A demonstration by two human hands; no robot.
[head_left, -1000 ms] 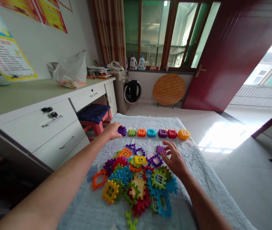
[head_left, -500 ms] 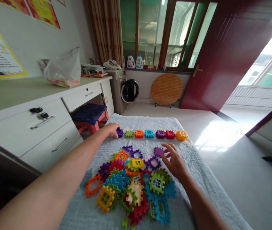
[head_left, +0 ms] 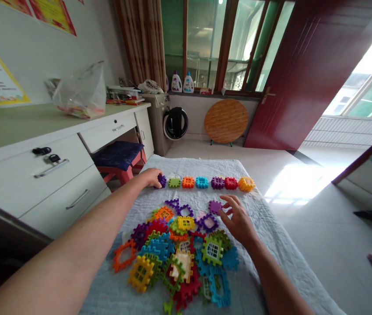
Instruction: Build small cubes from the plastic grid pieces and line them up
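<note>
My left hand (head_left: pixel 154 177) has its fingers closed around a dark purple block (head_left: pixel 162 181) at the left end of a row. To its right in the row sit a green block (head_left: pixel 174 182), an orange one (head_left: pixel 188 182), a blue one (head_left: pixel 202 182), a purple one (head_left: pixel 218 183), a red one (head_left: pixel 231 183) and a yellow-orange one (head_left: pixel 247 184). My right hand (head_left: pixel 235 214) is open, fingers apart, beside a flat light purple piece (head_left: pixel 215 207). Nearer to me lies a heap of coloured notched pieces, with a yellow window piece (head_left: pixel 186 223) and a green window piece (head_left: pixel 212 250) on top.
A pale blue cloth (head_left: pixel 271 262) covers the surface under the pieces. To the left are a white desk (head_left: pixel 81 127) with drawers and a stool (head_left: pixel 119 155) with a dark blue seat. Beyond stand a washing machine (head_left: pixel 158 118) and a round wooden board (head_left: pixel 226 120).
The whole view has shifted slightly, so things appear a little further left. Both hands keep nearly the same places relative to the pieces.
</note>
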